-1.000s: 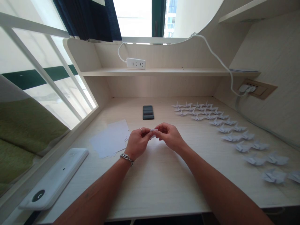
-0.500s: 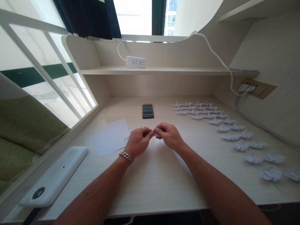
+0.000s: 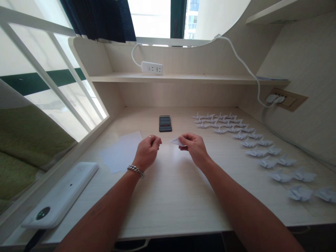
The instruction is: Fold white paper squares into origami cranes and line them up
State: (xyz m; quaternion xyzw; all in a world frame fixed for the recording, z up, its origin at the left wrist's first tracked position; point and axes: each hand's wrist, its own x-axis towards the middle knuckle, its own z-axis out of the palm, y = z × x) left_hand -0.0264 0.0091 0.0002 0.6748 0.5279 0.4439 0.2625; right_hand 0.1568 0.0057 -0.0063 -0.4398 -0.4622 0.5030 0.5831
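The right hand [image 3: 193, 146] pinches a small folded white paper [image 3: 175, 141] between thumb and fingers above the middle of the desk [image 3: 178, 203], its pointed end facing left. The left hand [image 3: 147, 151], just apart from that tip, is curled closed with thumb against fingers, and whether anything is inside cannot be told. Loose white sheets [image 3: 118, 152] lie to its left, a dark device [image 3: 165, 124] lies on the far side, and folded paper cranes [image 3: 256, 152] stand in rows along the right
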